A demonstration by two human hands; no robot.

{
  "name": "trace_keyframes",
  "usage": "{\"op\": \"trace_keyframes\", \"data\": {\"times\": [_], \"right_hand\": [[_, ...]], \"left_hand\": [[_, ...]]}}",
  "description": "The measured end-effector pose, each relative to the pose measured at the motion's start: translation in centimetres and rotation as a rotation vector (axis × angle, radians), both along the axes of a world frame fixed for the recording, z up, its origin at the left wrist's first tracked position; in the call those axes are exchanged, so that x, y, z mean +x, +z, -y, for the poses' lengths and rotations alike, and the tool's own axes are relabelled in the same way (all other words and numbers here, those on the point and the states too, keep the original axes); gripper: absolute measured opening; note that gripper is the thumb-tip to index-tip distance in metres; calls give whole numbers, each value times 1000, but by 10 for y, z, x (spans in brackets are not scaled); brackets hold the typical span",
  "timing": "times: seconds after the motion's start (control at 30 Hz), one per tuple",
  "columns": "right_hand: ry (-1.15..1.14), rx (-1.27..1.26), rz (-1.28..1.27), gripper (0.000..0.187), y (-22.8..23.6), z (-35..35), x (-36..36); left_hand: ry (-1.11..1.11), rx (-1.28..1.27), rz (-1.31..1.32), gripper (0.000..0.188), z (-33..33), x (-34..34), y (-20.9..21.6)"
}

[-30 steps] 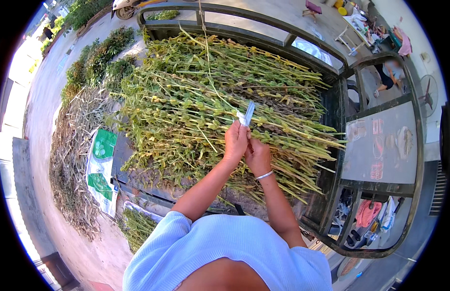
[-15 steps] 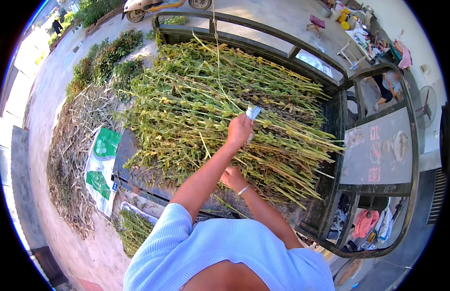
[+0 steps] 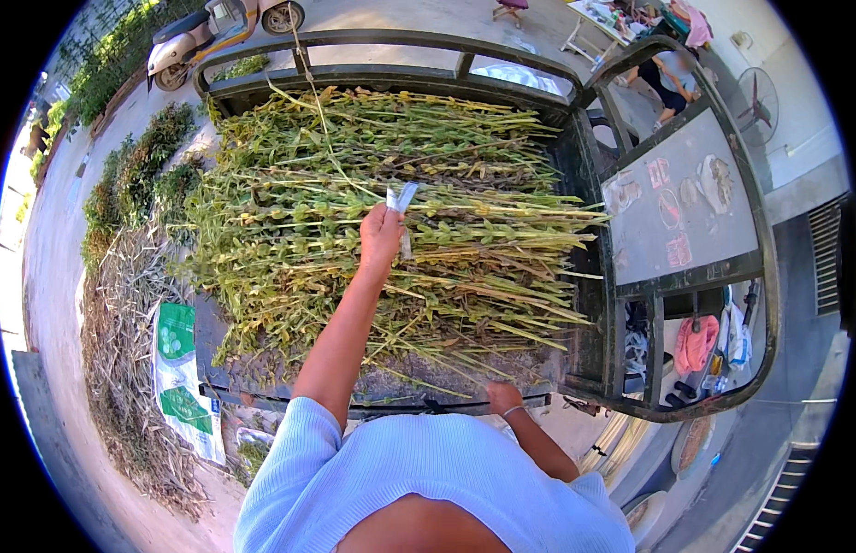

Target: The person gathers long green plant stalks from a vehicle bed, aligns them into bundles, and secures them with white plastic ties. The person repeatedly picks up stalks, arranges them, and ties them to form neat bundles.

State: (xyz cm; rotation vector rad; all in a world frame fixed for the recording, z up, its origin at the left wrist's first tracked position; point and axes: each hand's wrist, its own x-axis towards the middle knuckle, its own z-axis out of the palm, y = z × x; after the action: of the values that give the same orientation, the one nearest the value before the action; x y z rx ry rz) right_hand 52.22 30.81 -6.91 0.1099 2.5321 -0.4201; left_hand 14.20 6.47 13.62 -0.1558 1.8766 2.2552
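My left hand (image 3: pixel 380 232) is closed round a pale whitish-blue strip (image 3: pixel 402 196), held over the middle of the plant pile. One end sticks up above the fist and a tail hangs beside the wrist. A thin rope (image 3: pixel 323 124) slants down from the far rail toward this hand; whether it is gripped too, I cannot tell. Beneath lie long cut plant stalks (image 3: pixel 483 230), leafy ends left and bare ends right, across a dark metal cart bed (image 3: pixel 529 369). My right hand (image 3: pixel 504 396), with a band at its wrist, is curled at the bed's near edge; its fingers are partly hidden.
A metal rail (image 3: pixel 391 39) bounds the far side, and a framed panel (image 3: pixel 686 198) the right end. Dry stalks (image 3: pixel 133 369) and a green-and-white sack (image 3: pixel 181 387) lie at left. A scooter (image 3: pixel 202 41) stands beyond. Another person (image 3: pixel 663 83) bends at far right.
My right hand has moved away from the stalks, right and down to the bed's near edge. My left hand still holds the strip; the whole view has shifted.
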Motion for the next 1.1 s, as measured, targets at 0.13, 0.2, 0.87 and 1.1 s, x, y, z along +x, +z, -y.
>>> {"op": "trace_keyframes", "data": {"times": [0.13,0.2,0.87,1.1], "right_hand": [[-109,52,-95,42,66,31,-92],[-52,-100,-539,44,136,51,-151],[347,90,-702,72,221,57,-373],[255,-39,-714,69,253,54,-378]], "left_hand": [[7,-33,34,17,7,19,2],[7,-77,57,17,12,25,9],[136,-222,-312,14,0,118,-41],[90,-212,-213,12,10,138,-25]]}}
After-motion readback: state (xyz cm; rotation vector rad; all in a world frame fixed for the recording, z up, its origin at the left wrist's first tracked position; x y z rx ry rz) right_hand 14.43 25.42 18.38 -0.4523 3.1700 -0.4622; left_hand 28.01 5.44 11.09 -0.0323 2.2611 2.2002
